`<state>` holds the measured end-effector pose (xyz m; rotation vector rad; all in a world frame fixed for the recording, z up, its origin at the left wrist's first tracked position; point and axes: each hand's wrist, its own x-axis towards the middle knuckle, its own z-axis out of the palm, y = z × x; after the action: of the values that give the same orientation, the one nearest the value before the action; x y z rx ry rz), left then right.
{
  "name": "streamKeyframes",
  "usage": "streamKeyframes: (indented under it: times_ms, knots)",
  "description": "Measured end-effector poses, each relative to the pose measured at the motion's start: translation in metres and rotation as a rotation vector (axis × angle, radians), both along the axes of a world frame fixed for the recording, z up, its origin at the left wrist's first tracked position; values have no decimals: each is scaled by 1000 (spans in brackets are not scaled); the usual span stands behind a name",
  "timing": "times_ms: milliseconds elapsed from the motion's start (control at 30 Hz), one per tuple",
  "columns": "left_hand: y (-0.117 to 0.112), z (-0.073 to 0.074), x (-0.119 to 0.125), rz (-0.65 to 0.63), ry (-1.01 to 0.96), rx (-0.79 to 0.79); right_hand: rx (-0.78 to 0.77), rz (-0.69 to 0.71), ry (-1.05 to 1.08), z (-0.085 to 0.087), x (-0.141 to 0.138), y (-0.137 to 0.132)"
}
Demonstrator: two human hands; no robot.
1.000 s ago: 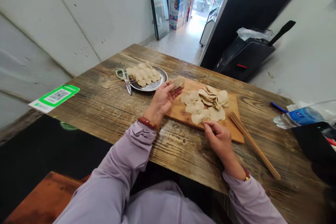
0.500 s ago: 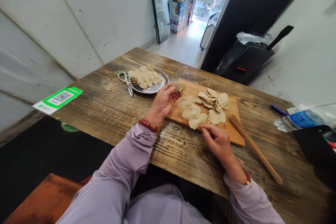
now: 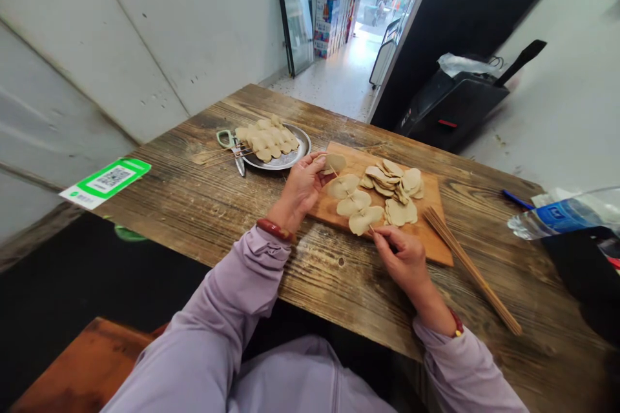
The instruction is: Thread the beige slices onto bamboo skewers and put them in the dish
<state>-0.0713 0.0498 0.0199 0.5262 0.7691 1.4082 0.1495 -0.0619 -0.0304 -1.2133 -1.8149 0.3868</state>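
Note:
My right hand [image 3: 403,255] pinches the near end of a thin wooden skewer [image 3: 372,229]. Three folded beige slices [image 3: 353,204] are threaded along it; whether they are dough or tofu I cannot tell. At the skewer's far end, my left hand [image 3: 303,186] grips another beige slice [image 3: 333,163] between thumb and fingers, and the skewer's tip meets it. Both hands are above the near left part of a wooden cutting board [image 3: 436,242]. Loose slices lie on that board in a heap [image 3: 393,179] and a small stack [image 3: 401,211].
Left of the board, a metal plate [image 3: 304,145] holds filled skewers [image 3: 268,140], with green-handled scissors [image 3: 237,153] at its edge. A bundle of bare skewers [image 3: 472,271] rests partly on the board's right side. Farther right lie a water bottle [image 3: 557,218] and a blue pen [image 3: 517,200].
The slice in my left hand has tilted and shows more of its flat face toward the skewer tip. My right hand has barely moved, and the view has shifted slightly.

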Motion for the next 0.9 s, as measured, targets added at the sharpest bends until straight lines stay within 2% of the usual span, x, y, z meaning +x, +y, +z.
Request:
streamKeyframes:
  times_ms: [433, 900]
  knots:
    - [4, 0, -1, 77, 17, 13, -43, -23, -20, 1, -1, 0]
    - [-1, 0, 1, 26, 53, 27, -25, -43, -40, -4, -2, 0]
